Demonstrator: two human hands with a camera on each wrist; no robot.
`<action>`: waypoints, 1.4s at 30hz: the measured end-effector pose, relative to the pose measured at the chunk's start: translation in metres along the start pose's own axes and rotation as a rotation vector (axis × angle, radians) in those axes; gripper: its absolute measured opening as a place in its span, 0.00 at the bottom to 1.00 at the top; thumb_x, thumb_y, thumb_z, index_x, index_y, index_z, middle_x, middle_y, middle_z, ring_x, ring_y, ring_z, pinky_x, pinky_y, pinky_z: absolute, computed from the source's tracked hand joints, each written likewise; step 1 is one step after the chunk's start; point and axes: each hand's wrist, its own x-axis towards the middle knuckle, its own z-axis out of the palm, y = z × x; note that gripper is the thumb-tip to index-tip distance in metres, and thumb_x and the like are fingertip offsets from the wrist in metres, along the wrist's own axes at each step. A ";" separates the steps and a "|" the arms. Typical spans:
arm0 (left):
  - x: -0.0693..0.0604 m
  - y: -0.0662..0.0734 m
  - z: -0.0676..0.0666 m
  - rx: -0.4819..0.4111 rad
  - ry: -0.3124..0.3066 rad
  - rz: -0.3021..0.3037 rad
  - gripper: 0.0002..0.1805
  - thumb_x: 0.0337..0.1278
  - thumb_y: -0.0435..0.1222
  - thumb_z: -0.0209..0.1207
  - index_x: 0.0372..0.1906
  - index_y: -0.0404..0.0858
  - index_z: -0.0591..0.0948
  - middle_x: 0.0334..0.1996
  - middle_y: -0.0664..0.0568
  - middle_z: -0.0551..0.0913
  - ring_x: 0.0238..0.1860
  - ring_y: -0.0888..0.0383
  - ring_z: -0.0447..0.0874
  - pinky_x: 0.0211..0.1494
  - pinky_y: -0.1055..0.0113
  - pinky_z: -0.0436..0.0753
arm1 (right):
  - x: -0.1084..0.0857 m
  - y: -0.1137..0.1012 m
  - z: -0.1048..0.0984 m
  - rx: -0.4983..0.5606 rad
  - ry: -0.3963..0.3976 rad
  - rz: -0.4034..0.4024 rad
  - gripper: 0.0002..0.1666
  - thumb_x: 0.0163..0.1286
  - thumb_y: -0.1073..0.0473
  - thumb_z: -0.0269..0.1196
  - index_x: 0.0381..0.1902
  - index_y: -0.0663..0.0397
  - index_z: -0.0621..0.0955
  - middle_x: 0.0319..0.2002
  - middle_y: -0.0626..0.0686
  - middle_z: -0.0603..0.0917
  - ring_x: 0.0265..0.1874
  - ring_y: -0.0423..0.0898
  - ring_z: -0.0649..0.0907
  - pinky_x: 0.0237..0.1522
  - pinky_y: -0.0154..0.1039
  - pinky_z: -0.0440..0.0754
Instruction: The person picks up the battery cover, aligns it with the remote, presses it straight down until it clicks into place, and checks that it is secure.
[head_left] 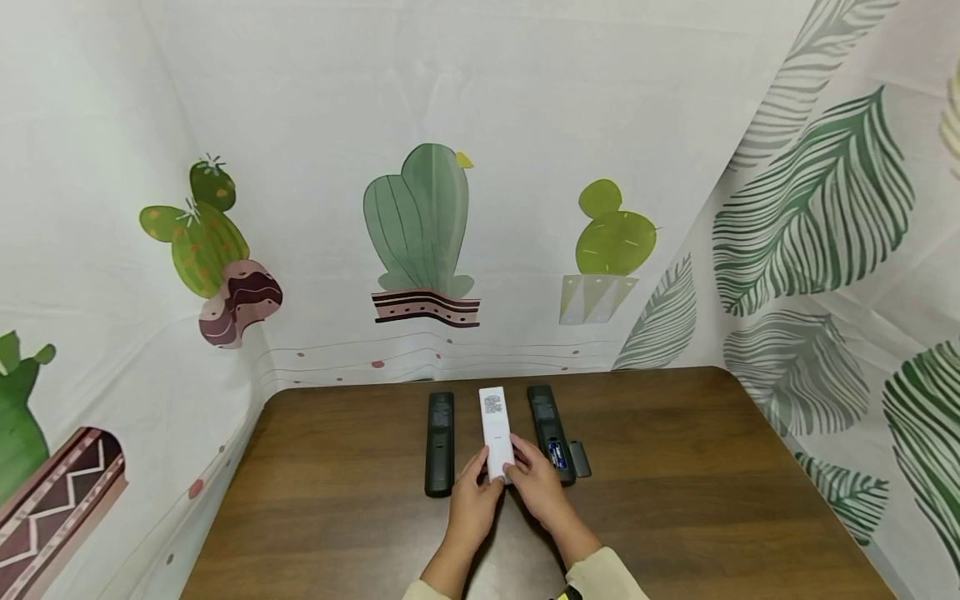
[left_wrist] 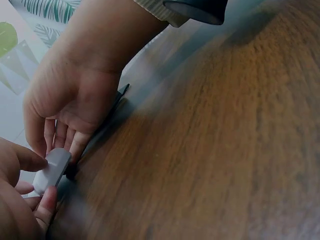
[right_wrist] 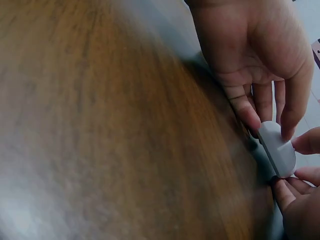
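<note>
A white remote control (head_left: 495,429) lies between both hands, its back with a printed label facing up. My left hand (head_left: 472,506) grips its near left edge, the thumb at the near end. From the right, my right hand (head_left: 537,485) holds the opposite edge, its thumb on the back near the lower end. Both wrist views show the rounded near end of the white remote (left_wrist: 52,169) pinched between thumbs and fingers. To the right lies a black remote (head_left: 545,410) with its battery compartment uncovered and blue batteries (head_left: 557,454) inside, partly behind the right hand.
Another black remote (head_left: 440,442) lies back up on the left, its compartment covered. A loose dark battery cover (head_left: 581,459) sits beside the right-hand remote. The brown wooden table (head_left: 330,483) meets a white cloth (head_left: 517,242) printed with cacti and leaves.
</note>
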 end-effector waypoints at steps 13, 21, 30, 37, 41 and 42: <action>0.001 0.001 0.001 0.107 0.032 0.014 0.32 0.52 0.31 0.67 0.67 0.33 0.77 0.64 0.43 0.80 0.60 0.48 0.76 0.50 0.71 0.81 | 0.000 0.000 0.003 -0.113 0.031 -0.011 0.32 0.68 0.68 0.62 0.70 0.70 0.71 0.69 0.70 0.71 0.58 0.63 0.82 0.53 0.35 0.85; 0.002 0.000 -0.001 0.069 0.007 0.016 0.32 0.53 0.31 0.67 0.67 0.31 0.76 0.65 0.41 0.78 0.57 0.49 0.78 0.44 0.76 0.80 | 0.000 0.000 0.003 -0.167 0.044 -0.013 0.32 0.68 0.67 0.63 0.69 0.68 0.72 0.68 0.70 0.72 0.56 0.61 0.84 0.50 0.36 0.86; 0.003 -0.002 -0.002 -0.012 -0.041 -0.002 0.33 0.56 0.28 0.65 0.69 0.29 0.73 0.68 0.38 0.74 0.52 0.53 0.80 0.39 0.78 0.81 | 0.001 0.001 0.003 -0.234 0.055 -0.058 0.32 0.67 0.66 0.64 0.68 0.69 0.73 0.65 0.70 0.75 0.55 0.60 0.84 0.53 0.42 0.86; 0.002 -0.002 0.000 -0.037 -0.032 -0.022 0.34 0.56 0.27 0.65 0.70 0.30 0.72 0.69 0.38 0.72 0.47 0.56 0.79 0.37 0.78 0.80 | 0.000 0.001 0.004 -0.245 0.059 -0.063 0.32 0.67 0.66 0.64 0.67 0.70 0.73 0.64 0.70 0.75 0.55 0.60 0.84 0.53 0.42 0.86; 0.002 0.000 -0.001 -0.032 -0.021 -0.030 0.33 0.56 0.27 0.65 0.69 0.31 0.73 0.69 0.39 0.73 0.42 0.60 0.80 0.36 0.78 0.80 | 0.000 0.000 0.004 -0.257 0.067 -0.063 0.31 0.66 0.65 0.64 0.67 0.70 0.74 0.64 0.70 0.76 0.53 0.59 0.85 0.51 0.41 0.86; 0.002 0.000 -0.001 -0.031 -0.019 -0.034 0.33 0.56 0.27 0.65 0.69 0.31 0.73 0.69 0.39 0.73 0.41 0.62 0.80 0.36 0.78 0.80 | 0.000 0.000 0.004 -0.258 0.067 -0.061 0.31 0.66 0.65 0.64 0.67 0.70 0.74 0.63 0.70 0.76 0.52 0.59 0.85 0.51 0.41 0.87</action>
